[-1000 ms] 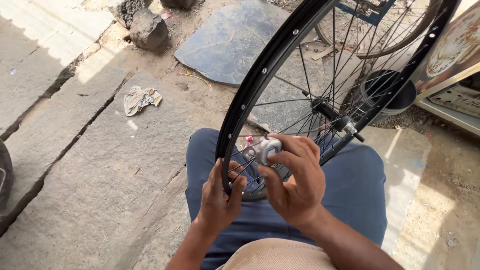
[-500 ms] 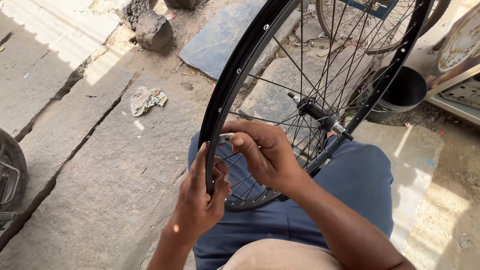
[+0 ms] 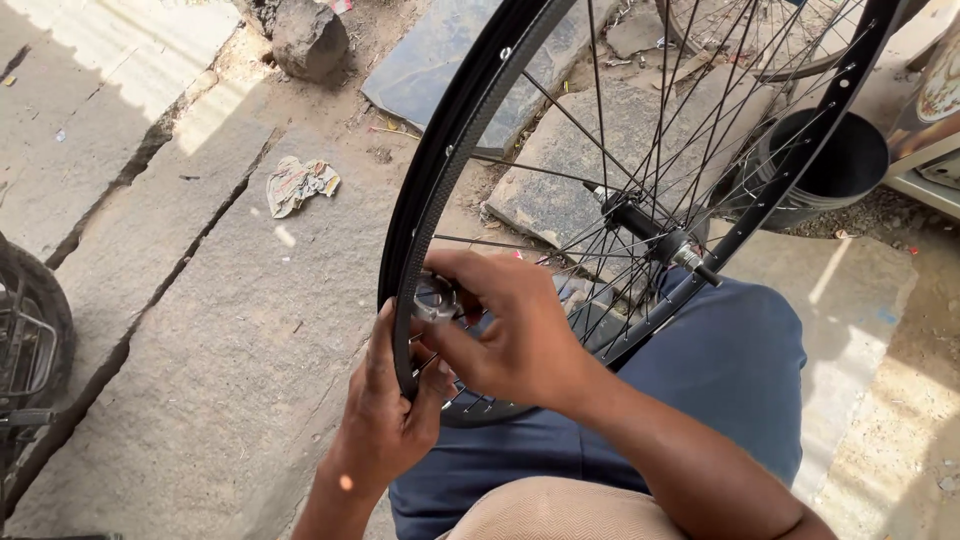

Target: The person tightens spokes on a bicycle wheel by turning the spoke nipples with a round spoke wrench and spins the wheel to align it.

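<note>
**Spoke work at the rim, tool pinched tight**

Right fingers (image 3: 455, 345) are curled narrow around a small silver tool (image 3: 436, 297), pressing it in against the inner side of the rim (image 3: 432, 200) where the spokes (image 3: 600, 130) meet it. The right hand (image 3: 515, 335) arches over the spot and hides most of the tool, so exactly which nipple it sits on cannot be told. Left hand (image 3: 385, 415) is clamped on the rim from the outside, thumb over the edge, fingers wrapped behind, steadying the wheel.

The wheel stands tilted on the person's lap (image 3: 700, 390), its low edge resting on the blue trousers, hub (image 3: 640, 225) and axle end out to the right, well clear of both hands.

By the look of it, this is a spoke adjustment at one point on the rim. The next move likely calls for a short, firm twist of the right wrist with the tool held square, while the left grip keeps the rim from rolling.

Further out: a crumpled rag (image 3: 300, 183) on the stone floor (image 3: 150, 280), a rock (image 3: 308, 38) beyond it, a black bucket (image 3: 830, 165) to the right, another wheel (image 3: 780, 40) at the top.
</note>
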